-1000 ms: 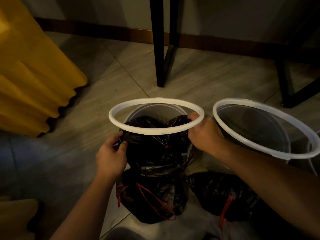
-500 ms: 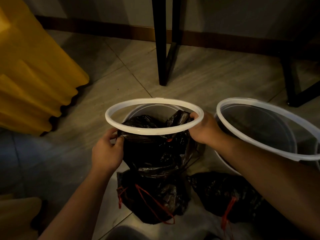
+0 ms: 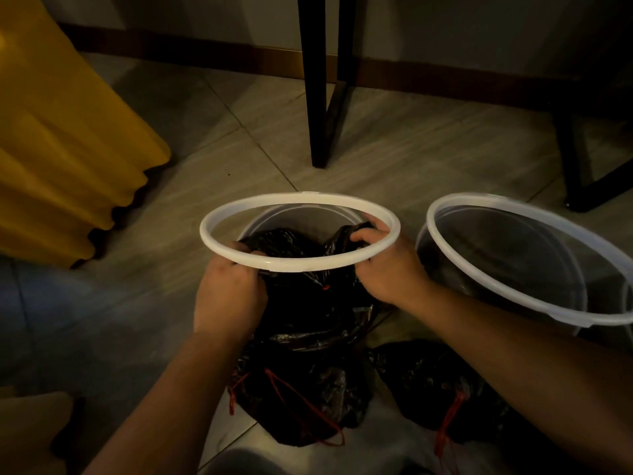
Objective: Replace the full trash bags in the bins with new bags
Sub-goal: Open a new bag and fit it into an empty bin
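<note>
A translucent bin point(image 3: 301, 217) stands at centre with its white rim ring point(image 3: 301, 198) tilted above it. A new black bag point(image 3: 308, 303) hangs over the bin's near side. My left hand point(image 3: 227, 296) grips the bag's edge at the ring's near left. My right hand point(image 3: 387, 265) grips the bag's edge and the ring at the right. Two tied full black bags with red drawstrings lie on the floor in front, one point(image 3: 301, 399) at centre and one point(image 3: 431, 389) to the right. A second translucent bin point(image 3: 496, 255) with its own ring point(image 3: 534, 303) stands at right.
A yellow curtain point(image 3: 61, 149) hangs at the left. Black furniture legs point(image 3: 318, 80) stand behind the bins, with another leg point(image 3: 575, 166) at the far right. A dark baseboard runs along the back wall. The floor is grey tile.
Both hands have moved up to the ring. My left hand rose from the bag's side to the ring's near edge, and my right hand's fingers now curl over the ring with the bag's edge.
</note>
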`<state>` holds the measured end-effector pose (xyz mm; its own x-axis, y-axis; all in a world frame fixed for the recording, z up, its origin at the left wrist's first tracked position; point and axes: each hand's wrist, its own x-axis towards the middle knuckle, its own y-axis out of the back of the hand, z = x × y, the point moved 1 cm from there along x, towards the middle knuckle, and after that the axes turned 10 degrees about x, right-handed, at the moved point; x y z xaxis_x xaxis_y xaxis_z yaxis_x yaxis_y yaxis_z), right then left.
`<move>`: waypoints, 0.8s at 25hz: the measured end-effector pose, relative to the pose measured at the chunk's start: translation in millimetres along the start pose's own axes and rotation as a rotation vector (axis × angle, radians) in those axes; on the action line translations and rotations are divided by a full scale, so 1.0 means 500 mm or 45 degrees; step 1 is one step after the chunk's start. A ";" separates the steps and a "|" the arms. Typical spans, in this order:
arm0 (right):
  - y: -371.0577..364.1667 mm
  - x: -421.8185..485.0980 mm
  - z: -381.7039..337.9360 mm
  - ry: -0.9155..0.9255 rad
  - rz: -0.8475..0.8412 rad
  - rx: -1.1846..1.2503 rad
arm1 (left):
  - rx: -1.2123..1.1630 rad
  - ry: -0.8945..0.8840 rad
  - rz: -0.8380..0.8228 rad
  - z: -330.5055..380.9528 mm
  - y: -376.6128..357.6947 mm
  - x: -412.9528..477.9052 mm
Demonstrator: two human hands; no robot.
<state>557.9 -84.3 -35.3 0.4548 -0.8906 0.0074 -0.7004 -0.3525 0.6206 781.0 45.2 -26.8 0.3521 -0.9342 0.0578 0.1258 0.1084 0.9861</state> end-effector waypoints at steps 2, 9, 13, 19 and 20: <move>0.004 0.016 -0.006 -0.007 -0.032 -0.020 | -0.031 0.077 -0.059 -0.012 -0.004 0.031; 0.020 0.040 -0.024 0.160 0.108 -0.117 | 0.396 -0.445 -0.190 -0.005 0.007 0.041; 0.014 0.061 -0.010 0.065 0.106 -0.247 | -0.038 -0.313 -0.231 -0.026 0.019 0.067; 0.005 0.056 -0.002 -0.050 0.064 -0.184 | -0.041 -0.288 -0.207 -0.097 0.044 0.130; 0.007 0.059 -0.004 -0.053 0.085 -0.171 | 0.024 -0.279 -0.247 -0.095 0.048 0.145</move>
<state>569.9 -111.3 -31.1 0.3841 -0.9230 0.0214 -0.6474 -0.2527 0.7191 853.8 -3.6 -6.5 0.1138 -0.9883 -0.1019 0.1530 -0.0839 0.9847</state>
